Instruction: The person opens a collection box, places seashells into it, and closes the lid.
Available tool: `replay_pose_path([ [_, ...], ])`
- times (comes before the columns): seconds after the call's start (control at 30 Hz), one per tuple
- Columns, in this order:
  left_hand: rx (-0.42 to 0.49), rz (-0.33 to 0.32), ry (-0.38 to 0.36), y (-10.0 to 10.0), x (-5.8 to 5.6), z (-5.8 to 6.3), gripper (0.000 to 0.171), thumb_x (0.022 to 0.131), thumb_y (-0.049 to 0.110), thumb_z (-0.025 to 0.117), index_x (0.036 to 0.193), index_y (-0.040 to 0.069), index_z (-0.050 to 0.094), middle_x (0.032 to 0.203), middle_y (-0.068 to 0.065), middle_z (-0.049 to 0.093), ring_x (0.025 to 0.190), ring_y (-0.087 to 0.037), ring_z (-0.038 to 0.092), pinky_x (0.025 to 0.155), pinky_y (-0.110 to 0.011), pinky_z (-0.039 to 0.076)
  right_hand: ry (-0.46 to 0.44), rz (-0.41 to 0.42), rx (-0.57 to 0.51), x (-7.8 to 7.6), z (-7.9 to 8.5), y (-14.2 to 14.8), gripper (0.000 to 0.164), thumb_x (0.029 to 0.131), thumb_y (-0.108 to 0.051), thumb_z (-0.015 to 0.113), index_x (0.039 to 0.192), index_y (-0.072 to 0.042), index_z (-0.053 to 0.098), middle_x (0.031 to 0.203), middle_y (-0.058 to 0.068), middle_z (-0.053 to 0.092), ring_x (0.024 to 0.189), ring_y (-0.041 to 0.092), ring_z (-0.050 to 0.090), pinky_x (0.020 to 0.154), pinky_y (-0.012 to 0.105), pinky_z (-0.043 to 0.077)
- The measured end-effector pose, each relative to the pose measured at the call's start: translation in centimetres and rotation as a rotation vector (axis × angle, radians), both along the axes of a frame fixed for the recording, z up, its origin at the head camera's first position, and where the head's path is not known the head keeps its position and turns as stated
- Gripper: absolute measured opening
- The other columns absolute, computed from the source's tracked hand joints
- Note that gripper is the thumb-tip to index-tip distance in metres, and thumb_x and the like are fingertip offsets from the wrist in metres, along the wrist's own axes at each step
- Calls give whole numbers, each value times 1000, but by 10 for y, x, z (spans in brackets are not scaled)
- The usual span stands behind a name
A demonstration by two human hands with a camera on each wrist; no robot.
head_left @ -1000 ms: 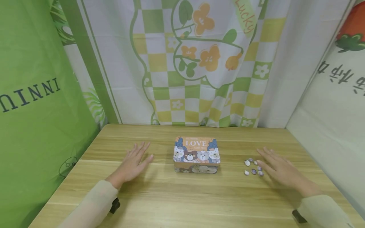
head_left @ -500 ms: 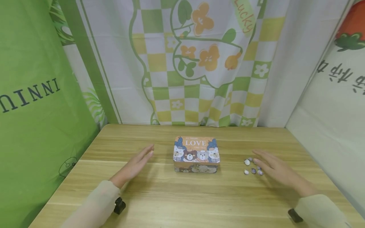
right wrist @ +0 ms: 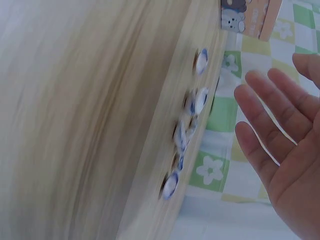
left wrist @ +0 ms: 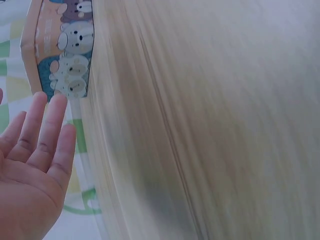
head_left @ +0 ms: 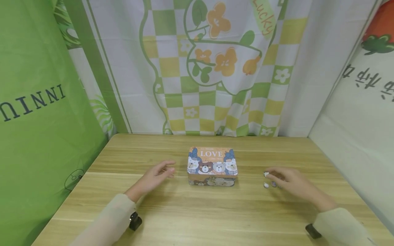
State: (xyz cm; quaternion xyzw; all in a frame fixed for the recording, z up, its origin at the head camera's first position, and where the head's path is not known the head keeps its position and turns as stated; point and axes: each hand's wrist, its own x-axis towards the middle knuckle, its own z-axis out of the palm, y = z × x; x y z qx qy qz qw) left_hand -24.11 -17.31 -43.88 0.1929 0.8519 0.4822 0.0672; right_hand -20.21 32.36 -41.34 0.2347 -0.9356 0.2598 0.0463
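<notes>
A rectangular tin box (head_left: 212, 167) with bears and the word LOVE on its lid sits closed at mid-table. My left hand (head_left: 153, 179) hovers to its left, fingers relaxed and apart from it; the left wrist view has the palm and loosely extended fingers in sight. Small white and purple seashells (head_left: 266, 185) lie in a loose group right of the box. Over them is my right hand (head_left: 293, 186), which hides most of them in the head view. Several shells (right wrist: 170, 185) lie on the wood in the right wrist view, below the slightly bent fingers; nothing is held.
The wooden table (head_left: 197, 215) has a patterned curtain (head_left: 200, 102) behind it. A green cloth (head_left: 40, 153) hangs at the left and a white cloth (head_left: 354, 136) at the right. A thin dark wire loop (head_left: 74, 177) shows by the left table edge.
My left hand has moved right toward the box, its spread fingers now looser. My right hand has shifted left over the shells, fingers bending slightly. Box and shells stay where they were.
</notes>
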Motion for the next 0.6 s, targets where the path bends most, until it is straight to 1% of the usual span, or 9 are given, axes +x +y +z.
replay_pose_path([
  [0.07,12,-16,-22,4,0,0,52,104,38,54,147,9,48,120,-18,67,104,-29,68,98,-50,53,-23,6,-2,0,1,-5,29,103,-26,60,124,-8,68,108,-3,72,95,14,67,80,36,59],
  [0.17,37,-20,-47,12,-1,-2,55,103,37,57,147,6,47,117,-18,67,100,-30,69,96,-48,55,-54,17,-4,-1,0,-14,29,102,-30,60,122,-11,70,105,-7,72,93,9,66,83,37,59],
  [0.3,75,-24,-64,22,-2,-5,54,103,30,58,148,3,45,110,-19,66,94,-32,69,88,-45,59,-87,45,-7,-1,-1,-25,30,102,-34,60,121,-13,70,105,-9,72,93,6,66,85,38,59],
  [0.43,95,-23,-73,31,-3,-7,52,103,28,58,147,3,46,103,-20,67,90,-33,68,81,-42,61,-104,94,-23,-1,-2,-38,30,102,-34,60,120,-13,71,105,-9,73,95,7,66,84,37,59],
  [0.47,94,-18,-74,33,-3,-8,52,103,30,58,146,3,47,102,-20,67,89,-32,68,80,-42,61,-111,109,-29,-1,-2,-41,30,102,-34,59,120,-13,71,106,-9,73,95,7,66,84,35,59],
  [0.6,104,18,-89,38,-5,-11,54,101,38,59,145,7,50,97,-15,67,85,-28,69,77,-38,61,-162,172,-72,-1,-4,-53,33,105,-31,55,124,-8,69,112,-2,73,100,14,68,85,33,59],
])
